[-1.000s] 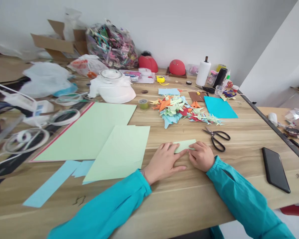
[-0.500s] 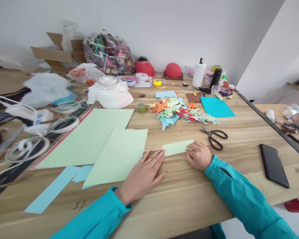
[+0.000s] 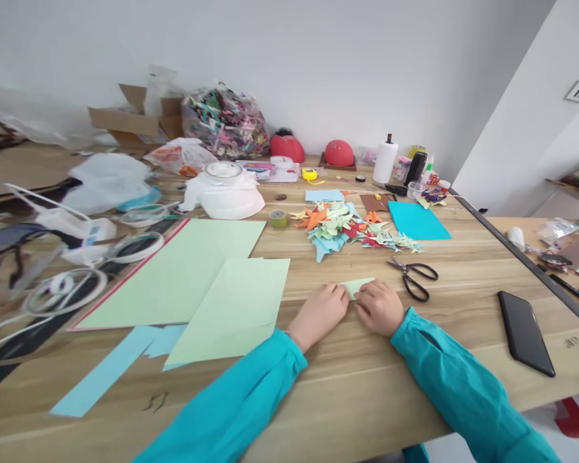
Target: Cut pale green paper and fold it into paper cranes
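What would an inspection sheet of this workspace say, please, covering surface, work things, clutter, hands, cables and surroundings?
Surface: wood-grain table, with dark marks at the front left.
Work things: small green paper between the hands; larger green sheet to its left; scissors to its right; pile of cut and folded paper beyond.
Clutter: cardboard box and stuffed clear bag at the back left; phone at the right.
Hands: left hand and right hand both at the small green paper; exact grip hidden.
Cables: white cables looped at the left.
Surroundings: pale wall behind; another surface with items at the right.
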Motion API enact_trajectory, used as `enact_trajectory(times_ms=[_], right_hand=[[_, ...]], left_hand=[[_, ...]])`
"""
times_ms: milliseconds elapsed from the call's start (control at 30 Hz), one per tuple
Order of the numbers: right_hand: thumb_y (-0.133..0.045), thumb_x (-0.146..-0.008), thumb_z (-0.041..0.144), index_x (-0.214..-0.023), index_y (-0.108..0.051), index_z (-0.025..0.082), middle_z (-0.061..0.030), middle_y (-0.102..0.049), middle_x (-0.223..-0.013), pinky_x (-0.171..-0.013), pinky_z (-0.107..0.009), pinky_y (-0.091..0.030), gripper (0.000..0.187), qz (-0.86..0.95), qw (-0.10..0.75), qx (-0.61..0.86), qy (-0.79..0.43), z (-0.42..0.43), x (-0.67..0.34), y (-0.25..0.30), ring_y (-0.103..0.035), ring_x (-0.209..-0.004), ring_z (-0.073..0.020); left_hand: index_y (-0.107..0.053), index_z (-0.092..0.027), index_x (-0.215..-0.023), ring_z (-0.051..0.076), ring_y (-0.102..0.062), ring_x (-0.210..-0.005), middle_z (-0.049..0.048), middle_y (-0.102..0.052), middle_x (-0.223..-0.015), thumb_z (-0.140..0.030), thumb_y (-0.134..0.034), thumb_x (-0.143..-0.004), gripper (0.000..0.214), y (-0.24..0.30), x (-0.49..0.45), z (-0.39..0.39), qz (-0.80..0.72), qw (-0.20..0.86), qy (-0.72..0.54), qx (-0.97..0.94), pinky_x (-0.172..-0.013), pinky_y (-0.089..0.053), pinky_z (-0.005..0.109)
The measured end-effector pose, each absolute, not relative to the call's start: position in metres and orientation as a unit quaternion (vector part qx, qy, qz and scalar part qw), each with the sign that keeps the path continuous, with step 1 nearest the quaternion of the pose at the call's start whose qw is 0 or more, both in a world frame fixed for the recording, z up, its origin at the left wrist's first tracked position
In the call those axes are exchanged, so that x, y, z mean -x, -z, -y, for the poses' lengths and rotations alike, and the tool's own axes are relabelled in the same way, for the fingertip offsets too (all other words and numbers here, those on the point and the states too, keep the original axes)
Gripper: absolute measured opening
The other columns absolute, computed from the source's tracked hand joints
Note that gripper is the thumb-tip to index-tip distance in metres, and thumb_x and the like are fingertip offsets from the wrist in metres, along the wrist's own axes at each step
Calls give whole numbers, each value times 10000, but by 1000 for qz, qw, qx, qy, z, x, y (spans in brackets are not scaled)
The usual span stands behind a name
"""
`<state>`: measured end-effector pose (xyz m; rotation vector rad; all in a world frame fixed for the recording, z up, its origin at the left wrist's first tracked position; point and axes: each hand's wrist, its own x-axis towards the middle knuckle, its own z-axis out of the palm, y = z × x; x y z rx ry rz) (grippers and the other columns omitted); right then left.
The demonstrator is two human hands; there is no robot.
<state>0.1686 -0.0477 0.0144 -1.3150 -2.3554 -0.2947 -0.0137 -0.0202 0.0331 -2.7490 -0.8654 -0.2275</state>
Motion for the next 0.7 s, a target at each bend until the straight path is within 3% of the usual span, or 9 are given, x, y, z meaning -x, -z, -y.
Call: enact_trajectory(times_ms=[200, 333, 500, 700], right_hand=[[-541, -841, 113, -752, -656, 171, -37, -646, -725, -696, -324, -358, 156, 851, 216, 449, 165, 27, -152, -9, -526, -724, -179], [-493, -887, 116, -679, -621, 172, -31, -628, -679, -738, -321, -362, 251, 855, 241, 422, 181, 28, -150, -8, -509, -690, -162], [-448, -922, 126, -776, -641, 185, -26, -671, -768, -866, -321, -362, 249, 858, 271, 398, 180, 33, -155, -13, -538, -749, -149], [-478, -911, 135, -781, -643, 203, -24, -709, -863, -850, -324, -363, 221, 839, 302, 406, 202, 32, -167, -19, -561, -876, -166]], left_hand=[[-604, -91, -934, 238, -599, -839, 111, -648, -888, -41, -490, -864, 143, -26, 19, 16, 300, 187, 121, 927, -722, -446, 366], [-625, -100, -842, 235, -585, -843, 107, -648, -860, -77, -464, -893, 170, -22, 19, 16, 272, 209, 168, 924, -761, -434, 390], [-632, -116, -754, 219, -572, -803, 92, -638, -788, -85, -458, -899, 228, -23, 15, 16, 240, 207, 224, 922, -764, -432, 399], [-647, -127, -808, 204, -584, -838, 78, -667, -857, -104, -455, -909, 218, -30, 20, 12, 238, 209, 276, 907, -790, -450, 399]])
